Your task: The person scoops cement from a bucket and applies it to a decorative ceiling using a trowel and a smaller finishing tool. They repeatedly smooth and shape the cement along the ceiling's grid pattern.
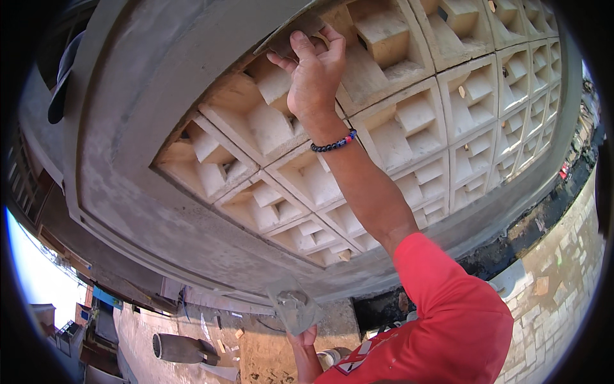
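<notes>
My right hand (316, 73) is raised high with a beaded bracelet at the wrist. Its fingers and thumb pinch a thin, flat metal blade (306, 24), which lies against the upper border of the block screen. That screen (390, 118) is made of cream-coloured ventilation blocks set in a grey plastered wall (147, 147). Low down, my left hand (305, 336) grips a flat mortar board (312, 315) from below; its fingers are partly hidden. A lump of wet grey mortar (292, 297) sits on the board.
A dark bucket (176, 347) lies on its side on the ground at lower left. A pale bucket (329, 357) stands close to my body. Dark rubble (527, 230) runs along the wall's foot, beside brick paving (543, 320). A dark curved object (64, 80) shows at the left.
</notes>
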Available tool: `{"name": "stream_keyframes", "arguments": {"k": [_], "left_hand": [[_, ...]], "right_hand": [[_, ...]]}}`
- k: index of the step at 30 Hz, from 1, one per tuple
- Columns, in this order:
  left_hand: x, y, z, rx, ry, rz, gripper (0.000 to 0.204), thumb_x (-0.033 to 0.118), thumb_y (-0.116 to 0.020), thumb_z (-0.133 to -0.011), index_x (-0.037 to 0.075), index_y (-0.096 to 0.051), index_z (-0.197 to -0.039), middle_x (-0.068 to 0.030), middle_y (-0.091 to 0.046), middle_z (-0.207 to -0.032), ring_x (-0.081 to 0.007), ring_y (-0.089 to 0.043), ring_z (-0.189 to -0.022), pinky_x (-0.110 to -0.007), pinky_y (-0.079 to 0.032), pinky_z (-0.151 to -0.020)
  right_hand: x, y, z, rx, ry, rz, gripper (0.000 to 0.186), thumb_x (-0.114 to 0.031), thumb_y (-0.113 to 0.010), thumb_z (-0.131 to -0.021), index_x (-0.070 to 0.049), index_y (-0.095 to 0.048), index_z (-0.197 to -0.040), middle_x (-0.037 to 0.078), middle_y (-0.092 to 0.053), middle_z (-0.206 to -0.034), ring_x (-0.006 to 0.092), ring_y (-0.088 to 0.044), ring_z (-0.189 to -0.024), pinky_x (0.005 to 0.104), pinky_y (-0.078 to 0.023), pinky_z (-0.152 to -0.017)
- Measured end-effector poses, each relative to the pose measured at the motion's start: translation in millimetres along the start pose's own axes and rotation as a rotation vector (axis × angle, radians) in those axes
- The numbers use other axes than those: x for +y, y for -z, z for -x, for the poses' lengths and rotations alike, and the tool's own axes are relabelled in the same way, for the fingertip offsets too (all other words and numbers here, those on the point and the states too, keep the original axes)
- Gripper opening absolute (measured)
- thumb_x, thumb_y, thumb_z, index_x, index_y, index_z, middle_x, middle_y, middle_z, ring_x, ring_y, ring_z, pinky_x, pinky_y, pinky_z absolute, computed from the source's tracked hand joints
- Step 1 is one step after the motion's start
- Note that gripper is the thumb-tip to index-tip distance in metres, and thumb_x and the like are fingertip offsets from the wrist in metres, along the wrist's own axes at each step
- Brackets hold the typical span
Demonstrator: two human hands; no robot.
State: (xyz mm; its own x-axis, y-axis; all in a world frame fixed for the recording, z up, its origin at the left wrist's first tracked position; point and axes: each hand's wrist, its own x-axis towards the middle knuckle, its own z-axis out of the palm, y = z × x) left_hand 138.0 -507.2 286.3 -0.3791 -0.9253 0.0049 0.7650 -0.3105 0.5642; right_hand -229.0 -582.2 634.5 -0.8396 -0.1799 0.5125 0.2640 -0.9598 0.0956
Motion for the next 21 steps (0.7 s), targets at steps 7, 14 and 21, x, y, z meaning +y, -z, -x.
{"name": "stream_keyframes", "arguments": {"k": [7, 14, 21], "left_hand": [[-5, 1, 4, -0.026, 0.014, 0.012, 0.035, 0.023, -0.051, -0.089, 0.007, -0.051, -0.120, -0.0083, -0.055, -0.121, -0.0253, -0.054, -0.106, -0.039, -0.048, -0.087], [-9, -6, 0, 0.010, 0.010, -0.007, 0.034, 0.021, -0.051, -0.089, 0.007, -0.051, -0.120, -0.0078, -0.055, -0.121, -0.0245, -0.055, -0.105, -0.038, -0.048, -0.087], [-11, 1, -3, 0.007, 0.065, 0.048, 0.034, 0.020, -0.056, -0.085, 0.008, -0.053, -0.118, -0.0084, -0.058, -0.116, -0.0273, -0.055, -0.105, -0.044, -0.046, -0.090]], "right_hand": [[-27, 51, 16, -0.120, -0.022, -0.048, 0.043, -0.002, -0.054, -0.085, 0.000, -0.033, -0.122, 0.012, -0.055, -0.101, 0.0180, -0.059, -0.089, 0.0343, -0.058, -0.065], [-82, 57, -55, -0.077, 0.146, 0.065, 0.040, -0.006, -0.047, -0.089, 0.001, -0.030, -0.125, 0.016, -0.052, -0.110, 0.0250, -0.058, -0.094, 0.0398, -0.055, -0.074], [-79, 32, -66, -0.044, 0.102, 0.104, 0.037, -0.004, -0.041, -0.091, 0.003, -0.031, -0.125, 0.018, -0.049, -0.115, 0.0268, -0.056, -0.098, 0.0402, -0.054, -0.075]]}}
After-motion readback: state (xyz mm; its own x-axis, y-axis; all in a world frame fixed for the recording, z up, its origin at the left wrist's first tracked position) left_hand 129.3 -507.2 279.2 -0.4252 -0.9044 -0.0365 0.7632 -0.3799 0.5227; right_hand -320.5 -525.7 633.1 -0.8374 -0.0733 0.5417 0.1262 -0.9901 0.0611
